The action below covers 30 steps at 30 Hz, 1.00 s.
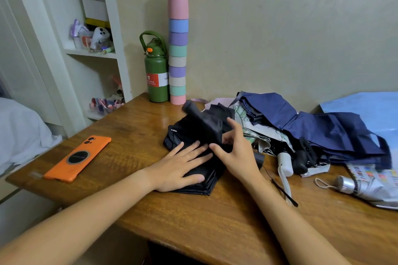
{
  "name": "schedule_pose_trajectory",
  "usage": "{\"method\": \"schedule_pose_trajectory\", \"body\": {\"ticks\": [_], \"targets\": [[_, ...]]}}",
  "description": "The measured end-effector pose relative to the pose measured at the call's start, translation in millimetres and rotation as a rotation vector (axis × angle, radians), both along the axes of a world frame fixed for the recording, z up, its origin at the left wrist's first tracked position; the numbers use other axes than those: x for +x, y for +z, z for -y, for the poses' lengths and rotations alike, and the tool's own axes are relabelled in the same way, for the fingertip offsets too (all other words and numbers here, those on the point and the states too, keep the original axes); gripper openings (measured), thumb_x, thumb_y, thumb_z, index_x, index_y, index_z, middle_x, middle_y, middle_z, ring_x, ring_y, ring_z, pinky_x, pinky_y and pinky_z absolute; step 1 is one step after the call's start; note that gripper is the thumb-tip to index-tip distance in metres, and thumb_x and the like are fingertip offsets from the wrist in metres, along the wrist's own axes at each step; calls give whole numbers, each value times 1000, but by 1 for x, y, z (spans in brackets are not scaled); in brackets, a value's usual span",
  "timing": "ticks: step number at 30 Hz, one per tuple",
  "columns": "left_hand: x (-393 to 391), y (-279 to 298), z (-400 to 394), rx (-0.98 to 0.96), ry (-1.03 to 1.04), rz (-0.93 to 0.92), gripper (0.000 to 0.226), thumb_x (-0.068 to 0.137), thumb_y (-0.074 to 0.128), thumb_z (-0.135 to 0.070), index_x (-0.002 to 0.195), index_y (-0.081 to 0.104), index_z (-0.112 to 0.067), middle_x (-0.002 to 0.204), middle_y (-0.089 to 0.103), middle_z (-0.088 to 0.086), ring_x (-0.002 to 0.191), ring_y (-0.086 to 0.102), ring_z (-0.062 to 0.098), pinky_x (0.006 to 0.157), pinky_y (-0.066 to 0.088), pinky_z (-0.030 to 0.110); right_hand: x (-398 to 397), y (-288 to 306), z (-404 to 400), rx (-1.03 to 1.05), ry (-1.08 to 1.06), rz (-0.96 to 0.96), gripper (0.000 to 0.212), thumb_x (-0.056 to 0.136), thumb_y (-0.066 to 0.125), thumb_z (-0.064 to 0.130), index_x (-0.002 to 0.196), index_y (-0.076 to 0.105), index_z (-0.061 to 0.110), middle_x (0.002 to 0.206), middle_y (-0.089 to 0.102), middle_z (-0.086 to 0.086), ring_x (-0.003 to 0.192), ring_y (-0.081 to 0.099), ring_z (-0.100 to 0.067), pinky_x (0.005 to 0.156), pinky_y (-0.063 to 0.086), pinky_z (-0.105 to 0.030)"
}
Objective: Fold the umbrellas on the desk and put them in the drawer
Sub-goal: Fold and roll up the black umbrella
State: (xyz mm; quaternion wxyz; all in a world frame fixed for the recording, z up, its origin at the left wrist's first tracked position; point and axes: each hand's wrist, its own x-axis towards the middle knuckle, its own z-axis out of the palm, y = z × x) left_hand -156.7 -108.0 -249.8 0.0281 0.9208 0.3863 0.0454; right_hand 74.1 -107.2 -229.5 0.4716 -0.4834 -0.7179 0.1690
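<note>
A black umbrella (193,133) lies collapsed in the middle of the wooden desk (133,178), its canopy spread in flat pleats. My left hand (183,165) presses flat on the pleated fabric with straight fingers. My right hand (234,150) pinches a fold of the black canopy and lifts it beside the shaft. To the right lie a navy umbrella (323,129), a pale patterned umbrella (256,133) with a white handle (285,162), and a silver umbrella (370,189) with coloured print. No drawer is in view.
An orange phone (78,158) lies at the desk's left end. A green bottle (156,73) and a tall stack of pastel cups (178,49) stand at the back by the wall. White shelves (94,53) with small items stand left. A blue sheet (366,105) is far right.
</note>
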Motion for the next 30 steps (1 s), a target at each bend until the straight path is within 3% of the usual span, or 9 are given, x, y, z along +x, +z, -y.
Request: {"method": "schedule_pose_trajectory", "body": {"ticks": [2,4,6,8,12,17,22,25,30], "targets": [[0,0,1,-15,33,26,64,106,29,-64,162,7,-43,171,-1,-19,154,-15,-1,126,-11,35,-1,1,8,53,58,65,58,87,79,24,136,49,24,86,60,11,86,60,-6,78,44,-14],[0,2,4,-129,143,115,55,103,34,-66,153,37,-44,161,36,-16,152,20,3,125,14,32,-1,1,14,134,85,213,35,86,77,18,115,61,26,84,58,13,82,55,-6,76,42,-22],[0,7,8,-355,310,455,40,93,47,-74,107,68,-42,118,67,-17,124,56,4,101,38,29,0,-1,16,183,96,299,24,84,75,14,103,65,25,82,55,15,81,51,-6,74,39,-25],[-4,7,7,-377,346,821,44,82,48,-72,85,70,-34,93,73,-16,103,64,1,91,41,28,3,-2,15,203,90,311,19,84,77,20,98,65,24,83,52,16,81,48,-5,73,37,-23],[-13,0,-4,-651,330,1292,64,94,38,-65,127,69,-19,128,72,-3,127,62,15,114,41,34,3,0,18,235,115,272,23,85,80,34,96,63,24,96,50,15,92,50,-5,82,42,-18],[-19,8,-7,-840,408,1436,77,98,36,-73,138,63,-13,135,68,9,130,61,25,112,42,42,-1,3,24,222,221,327,20,88,75,42,95,60,30,98,51,19,94,52,-6,85,47,-31],[-19,13,-6,-757,490,1367,28,79,66,-27,90,81,-5,102,77,17,100,70,32,92,52,38,1,7,26,242,240,290,16,90,75,35,90,61,28,92,54,18,90,53,-5,78,46,-28],[-23,11,-10,-855,516,1497,29,85,54,-14,98,74,1,106,75,18,102,68,32,97,52,42,2,12,28,271,253,249,18,88,80,30,83,63,25,93,55,16,92,55,-7,79,45,-26],[-22,12,-8,-869,397,1504,37,69,44,-12,77,80,-12,91,75,5,89,69,16,81,52,27,-2,10,31,273,284,393,25,86,77,28,97,54,27,103,53,14,98,51,-10,88,45,-35]]}}
